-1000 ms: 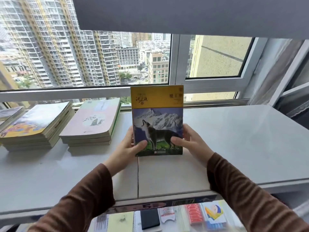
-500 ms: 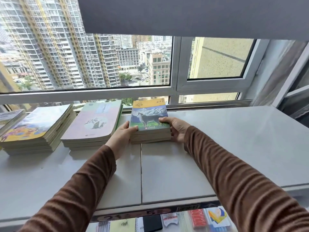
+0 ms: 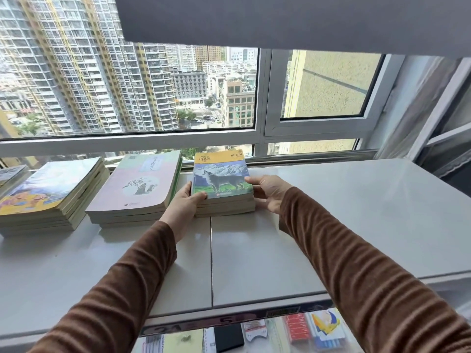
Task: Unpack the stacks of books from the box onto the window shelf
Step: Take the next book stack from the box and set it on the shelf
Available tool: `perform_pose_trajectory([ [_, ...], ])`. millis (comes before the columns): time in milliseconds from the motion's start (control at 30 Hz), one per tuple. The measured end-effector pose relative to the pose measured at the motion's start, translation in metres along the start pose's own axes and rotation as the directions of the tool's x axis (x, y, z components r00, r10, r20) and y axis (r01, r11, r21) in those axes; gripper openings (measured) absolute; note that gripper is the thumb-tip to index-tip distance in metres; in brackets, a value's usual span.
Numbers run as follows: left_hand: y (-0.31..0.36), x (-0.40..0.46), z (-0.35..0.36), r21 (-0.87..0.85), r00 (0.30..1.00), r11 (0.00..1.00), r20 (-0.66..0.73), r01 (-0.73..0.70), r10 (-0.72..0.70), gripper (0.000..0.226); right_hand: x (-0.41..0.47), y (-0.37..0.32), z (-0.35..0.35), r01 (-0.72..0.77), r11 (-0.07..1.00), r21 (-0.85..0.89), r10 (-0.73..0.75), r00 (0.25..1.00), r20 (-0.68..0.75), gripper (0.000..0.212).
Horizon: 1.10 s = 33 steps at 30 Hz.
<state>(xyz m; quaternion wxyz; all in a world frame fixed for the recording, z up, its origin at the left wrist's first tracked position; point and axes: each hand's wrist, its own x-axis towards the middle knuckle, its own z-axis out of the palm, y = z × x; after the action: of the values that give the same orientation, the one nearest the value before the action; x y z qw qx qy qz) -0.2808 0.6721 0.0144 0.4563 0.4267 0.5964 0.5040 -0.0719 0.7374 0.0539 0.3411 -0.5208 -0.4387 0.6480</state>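
A small stack of books topped by a yellow cover with a wolf picture (image 3: 221,174) lies flat on the white window shelf (image 3: 331,215), close to the window frame. My left hand (image 3: 184,206) grips the stack's left side, thumb on the cover. My right hand (image 3: 271,193) holds the right side, thumb on the cover's edge. The box (image 3: 254,332) shows below the shelf's front edge, with several books and a black item inside.
Left of the wolf stack sit a pink-and-green book stack (image 3: 139,187), a colourful yellow stack (image 3: 48,194) and part of another stack (image 3: 10,174) at the left edge. The shelf's right half is bare white surface. A grey roller blind (image 3: 280,19) hangs overhead.
A second ago I held the wolf stack upright near me. It has since been laid flat on the shelf and pushed back towards the window, beside the pink stack.
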Motion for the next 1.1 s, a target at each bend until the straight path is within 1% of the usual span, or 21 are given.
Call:
perform_pose_trajectory([
  [100, 0.003, -0.003, 0.003, 0.063, 1.000, 0.998, -0.015, -0.017, 0.018, 0.065, -0.012, 0.006, -0.008, 0.036, 0.994, -0.103, -0.037, 0.999, -0.006, 0.016],
  [133, 0.005, -0.005, 0.005, 0.103, 0.999, 0.994, -0.036, -0.032, 0.036, 0.066, -0.016, 0.008, -0.011, 0.055, 0.988, -0.144, -0.057, 0.998, -0.006, 0.020],
  [167, 0.008, -0.009, 0.007, 0.160, 0.995, 0.985, -0.067, -0.059, 0.070, 0.068, -0.021, 0.010, -0.014, 0.082, 0.981, -0.178, -0.085, 0.996, -0.007, 0.029],
  [200, 0.011, -0.014, 0.010, 0.235, 0.987, 0.967, -0.099, -0.101, 0.127, 0.067, -0.025, 0.012, -0.016, 0.115, 0.972, -0.204, -0.119, 0.993, -0.009, 0.037],
  [267, 0.017, -0.026, 0.016, 0.425, 0.952, 0.883, -0.130, -0.198, 0.276, 0.065, -0.036, 0.019, -0.021, 0.201, 0.945, -0.260, -0.211, 0.977, -0.012, 0.044],
  [333, 0.022, -0.042, 0.023, 0.572, 0.909, 0.772, -0.104, -0.277, 0.403, 0.061, -0.050, 0.027, -0.027, 0.297, 0.876, -0.380, -0.331, 0.943, -0.028, 0.044],
  [433, 0.031, -0.070, 0.033, 0.668, 0.850, 0.626, 0.017, -0.402, 0.527, 0.047, -0.078, 0.040, -0.039, 0.360, 0.690, -0.628, -0.494, 0.868, -0.046, 0.041],
  [467, 0.033, -0.081, 0.037, 0.695, 0.834, 0.574, 0.068, -0.433, 0.547, 0.044, -0.089, 0.044, -0.043, 0.361, 0.638, -0.680, -0.532, 0.845, -0.051, 0.040],
  [533, 0.036, -0.103, 0.045, 0.730, 0.817, 0.495, 0.152, -0.472, 0.556, 0.040, -0.115, 0.055, -0.050, 0.356, 0.582, -0.731, -0.577, 0.814, -0.063, 0.038],
  [633, 0.035, -0.138, 0.060, 0.728, 0.799, 0.429, 0.272, -0.535, 0.536, 0.034, -0.160, 0.074, -0.058, 0.322, 0.556, -0.766, -0.611, 0.784, -0.113, 0.038],
  [733, 0.024, -0.173, 0.072, 0.704, 0.773, 0.385, 0.376, -0.597, 0.511, 0.033, -0.211, 0.104, -0.065, 0.247, 0.567, -0.786, -0.612, 0.765, -0.201, 0.039],
  [867, -0.004, -0.222, 0.091, 0.634, 0.754, 0.417, 0.478, -0.651, 0.451, 0.034, -0.287, 0.158, -0.078, 0.119, 0.592, -0.797, -0.577, 0.753, -0.316, 0.040],
  [933, -0.019, -0.249, 0.107, 0.592, 0.730, 0.427, 0.545, -0.683, 0.412, 0.035, -0.328, 0.186, -0.088, 0.040, 0.593, -0.804, -0.557, 0.741, -0.374, 0.041],
  [1033, -0.039, -0.294, 0.141, 0.516, 0.670, 0.438, 0.649, -0.736, 0.360, 0.034, -0.392, 0.226, -0.108, -0.104, 0.622, -0.776, -0.490, 0.720, -0.490, 0.041],
  [1100, -0.051, -0.327, 0.168, 0.461, 0.613, 0.437, 0.723, -0.772, 0.320, 0.034, -0.434, 0.252, -0.124, -0.180, 0.646, -0.742, -0.458, 0.687, -0.565, 0.042],
])
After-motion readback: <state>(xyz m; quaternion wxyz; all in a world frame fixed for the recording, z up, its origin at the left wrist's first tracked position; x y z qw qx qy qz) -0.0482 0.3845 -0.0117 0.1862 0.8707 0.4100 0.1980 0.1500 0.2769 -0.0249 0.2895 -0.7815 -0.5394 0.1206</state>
